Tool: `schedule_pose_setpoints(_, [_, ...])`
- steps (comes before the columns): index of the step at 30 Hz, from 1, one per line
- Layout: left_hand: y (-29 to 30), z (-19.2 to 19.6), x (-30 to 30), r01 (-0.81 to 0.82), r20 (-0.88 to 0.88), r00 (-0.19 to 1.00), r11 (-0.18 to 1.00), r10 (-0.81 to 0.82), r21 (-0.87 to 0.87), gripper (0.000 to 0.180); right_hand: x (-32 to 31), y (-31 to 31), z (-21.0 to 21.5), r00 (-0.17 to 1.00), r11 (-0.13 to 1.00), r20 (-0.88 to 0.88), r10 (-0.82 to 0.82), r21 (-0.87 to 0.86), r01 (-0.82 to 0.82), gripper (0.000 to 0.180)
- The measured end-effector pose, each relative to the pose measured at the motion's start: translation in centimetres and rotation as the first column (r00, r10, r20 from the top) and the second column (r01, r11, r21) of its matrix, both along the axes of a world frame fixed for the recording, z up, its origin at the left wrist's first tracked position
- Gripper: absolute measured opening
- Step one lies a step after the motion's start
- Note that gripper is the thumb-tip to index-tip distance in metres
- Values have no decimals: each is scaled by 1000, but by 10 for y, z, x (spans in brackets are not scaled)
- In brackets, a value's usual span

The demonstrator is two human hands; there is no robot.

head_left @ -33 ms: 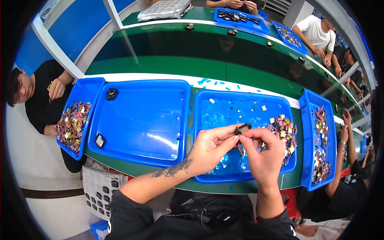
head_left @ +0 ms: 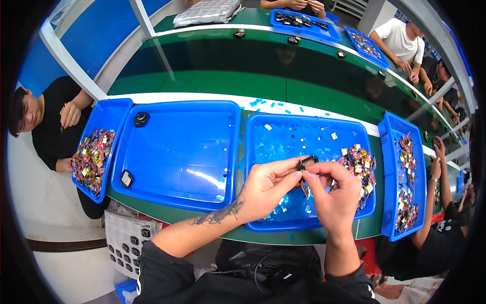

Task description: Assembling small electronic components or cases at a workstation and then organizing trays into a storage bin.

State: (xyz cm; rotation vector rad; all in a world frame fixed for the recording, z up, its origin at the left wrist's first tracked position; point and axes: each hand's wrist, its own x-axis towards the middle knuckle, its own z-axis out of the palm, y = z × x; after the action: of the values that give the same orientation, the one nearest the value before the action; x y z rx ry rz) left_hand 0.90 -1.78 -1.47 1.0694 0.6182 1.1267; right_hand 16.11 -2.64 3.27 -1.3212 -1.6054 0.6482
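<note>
Over the right-hand blue tray, my left hand pinches a small black plastic housing between thumb and fingers. My right hand is closed too, its thumb and forefinger pressed together at the housing's lower edge. Whatever those right fingertips grip is hidden. A small reddish-and-white part shows just below the fingertips; how it joins the housing cannot be made out. Under and beside my right hand lies a heap of small circuit boards with yellow and white pieces. Bits of blue film are scattered across this tray.
Left of it, a larger blue tray holds two black camera-like units. Narrow bins of circuit boards stand at far left and right. Beyond the white ledge runs a green conveyor carrying several units. Co-workers sit on both sides.
My hands and the black housing have not visibly moved. At the left, the co-worker's raised hand has dropped slightly.
</note>
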Motion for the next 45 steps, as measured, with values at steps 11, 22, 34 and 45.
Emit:
schedule_pose_setpoints(11, [-1,2,-1,-7,-115,993,999,13,51,37,2,2,3,1000,999,30,3,-38,-2,7])
schedule_pose_setpoints(22, [-2,11,-1,6,-75,997,1000,-5,9,37,6,8,-6,999,998,26,19,53,-20,28])
schedule_pose_setpoints(34, [1,20,-12,-20,-430,818,765,382,643,39,13,-15,-2,851,979,-516,101,-100,-177,21])
schedule_pose_setpoints(45, [5,14,-13,-51,-324,714,507,621,860,36,27,-18,-4,828,932,-506,243,-115,-344,16])
